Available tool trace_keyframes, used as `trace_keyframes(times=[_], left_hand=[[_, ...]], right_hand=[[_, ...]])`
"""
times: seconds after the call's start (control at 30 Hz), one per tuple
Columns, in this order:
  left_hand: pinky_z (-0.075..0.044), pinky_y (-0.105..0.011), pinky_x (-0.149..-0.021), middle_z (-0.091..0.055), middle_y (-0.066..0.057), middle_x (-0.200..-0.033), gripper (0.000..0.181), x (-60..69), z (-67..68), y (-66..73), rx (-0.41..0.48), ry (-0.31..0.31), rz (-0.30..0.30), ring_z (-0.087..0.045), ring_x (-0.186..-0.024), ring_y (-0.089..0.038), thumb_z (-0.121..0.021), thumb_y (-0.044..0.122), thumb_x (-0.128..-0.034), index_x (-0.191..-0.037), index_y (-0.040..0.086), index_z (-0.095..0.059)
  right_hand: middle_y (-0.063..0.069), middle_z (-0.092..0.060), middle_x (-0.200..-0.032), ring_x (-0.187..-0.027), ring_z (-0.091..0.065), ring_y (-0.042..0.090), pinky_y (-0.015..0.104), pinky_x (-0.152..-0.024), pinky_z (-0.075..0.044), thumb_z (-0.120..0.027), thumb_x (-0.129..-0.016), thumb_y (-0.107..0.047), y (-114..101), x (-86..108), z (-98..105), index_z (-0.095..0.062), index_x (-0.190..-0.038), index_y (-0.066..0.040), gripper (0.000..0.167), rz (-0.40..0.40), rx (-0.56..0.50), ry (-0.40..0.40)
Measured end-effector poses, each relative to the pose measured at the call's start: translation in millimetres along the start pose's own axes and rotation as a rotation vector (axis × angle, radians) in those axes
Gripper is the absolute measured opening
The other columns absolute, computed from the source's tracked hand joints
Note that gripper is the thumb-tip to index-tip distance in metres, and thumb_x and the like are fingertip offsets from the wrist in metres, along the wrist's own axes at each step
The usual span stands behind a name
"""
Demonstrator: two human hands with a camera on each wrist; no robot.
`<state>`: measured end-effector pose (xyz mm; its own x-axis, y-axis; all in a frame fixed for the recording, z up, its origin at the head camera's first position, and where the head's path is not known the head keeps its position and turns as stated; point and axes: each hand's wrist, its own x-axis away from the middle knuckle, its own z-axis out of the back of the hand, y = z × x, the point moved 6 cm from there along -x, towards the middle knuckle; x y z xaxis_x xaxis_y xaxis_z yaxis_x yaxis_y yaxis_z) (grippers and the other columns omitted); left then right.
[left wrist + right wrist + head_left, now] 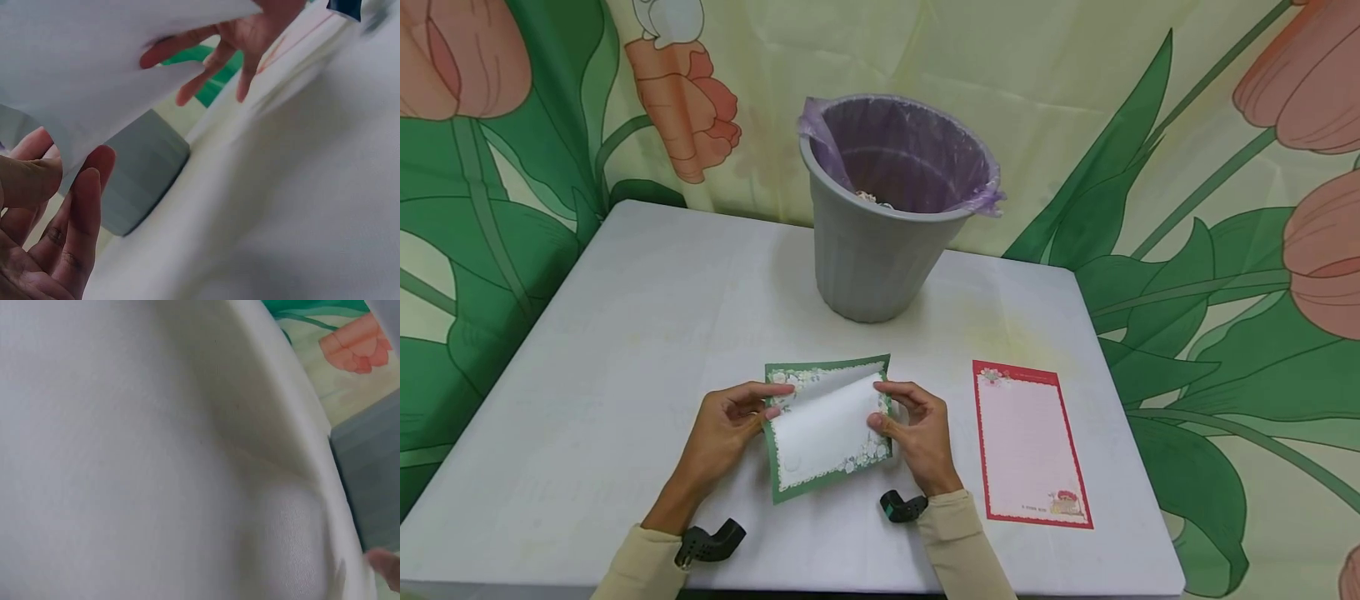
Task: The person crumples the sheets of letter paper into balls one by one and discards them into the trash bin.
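A sheet of letter paper with a green floral border is held up, bowed, between both hands above the table. At its left edge my left hand pinches it between thumb and fingers; in the left wrist view the paper's plain back bends past those fingers. My right hand grips the opposite edge, its thumb on the near face. In the right wrist view only a fingertip shows, at the lower right. A red-bordered sheet lies flat on the table, to the right of my right hand.
A grey bin with a purple liner stands at the table's back, some scraps inside. White cloth covers the table. Behind it hangs a tulip-print curtain. Each wrist wears a black camera.
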<state>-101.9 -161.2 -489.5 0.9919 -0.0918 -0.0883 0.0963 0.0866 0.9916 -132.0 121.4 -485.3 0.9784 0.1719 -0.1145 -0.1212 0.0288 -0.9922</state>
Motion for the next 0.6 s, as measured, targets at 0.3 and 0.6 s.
trace_keyframes(times=[0.3,0.6], left_hand=[[-0.062,-0.030,-0.073,-0.073,-0.008,-0.134,0.025,1.7,-4.0,2.9,0.027,-0.049,-0.010,-0.068,-0.100,-0.007,-0.060,0.013,-0.1093,-0.129,0.013,-0.076],[-0.059,-0.026,-0.079,-0.073,0.001,-0.134,0.027,4.5,-4.4,5.6,0.027,-0.041,-0.039,-0.066,-0.108,-0.003,-0.059,0.009,-0.1090,-0.132,0.008,-0.073]], right_hand=[[0.011,-0.080,-0.111,-0.119,-0.073,0.024,0.034,-0.115,-0.051,-0.089,-0.081,0.004,4.0,-4.6,-0.6,-0.074,-0.116,0.003,0.038,-0.030,-0.088,0.094],[0.012,-0.079,-0.109,-0.104,-0.075,0.019,0.032,-0.102,-0.059,-0.089,-0.081,0.004,4.2,-7.6,-3.2,-0.076,-0.112,0.003,0.034,-0.006,-0.077,0.135]])
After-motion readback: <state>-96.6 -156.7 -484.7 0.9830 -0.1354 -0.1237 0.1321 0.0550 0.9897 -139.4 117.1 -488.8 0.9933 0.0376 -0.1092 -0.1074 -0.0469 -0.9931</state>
